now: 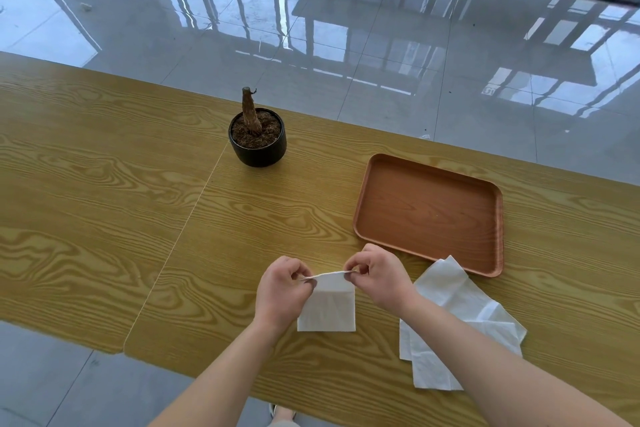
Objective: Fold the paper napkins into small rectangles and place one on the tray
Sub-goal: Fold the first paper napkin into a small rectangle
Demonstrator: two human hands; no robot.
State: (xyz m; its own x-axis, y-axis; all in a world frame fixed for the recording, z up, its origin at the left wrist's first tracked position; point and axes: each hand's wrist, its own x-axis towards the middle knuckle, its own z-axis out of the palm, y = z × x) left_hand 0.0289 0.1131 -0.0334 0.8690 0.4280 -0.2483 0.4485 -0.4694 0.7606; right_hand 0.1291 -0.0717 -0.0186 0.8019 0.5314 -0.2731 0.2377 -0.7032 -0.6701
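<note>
While both hands work over the wooden table, the left hand pinches the far left corner of a folded white napkin and the right hand pinches its far right corner, fingers curled, lifting that edge while the near edge lies on the table. Just right of it lie loose napkins, one corner touching the brown tray. Farther back stands a black pot with soil and a bare stump.
</note>
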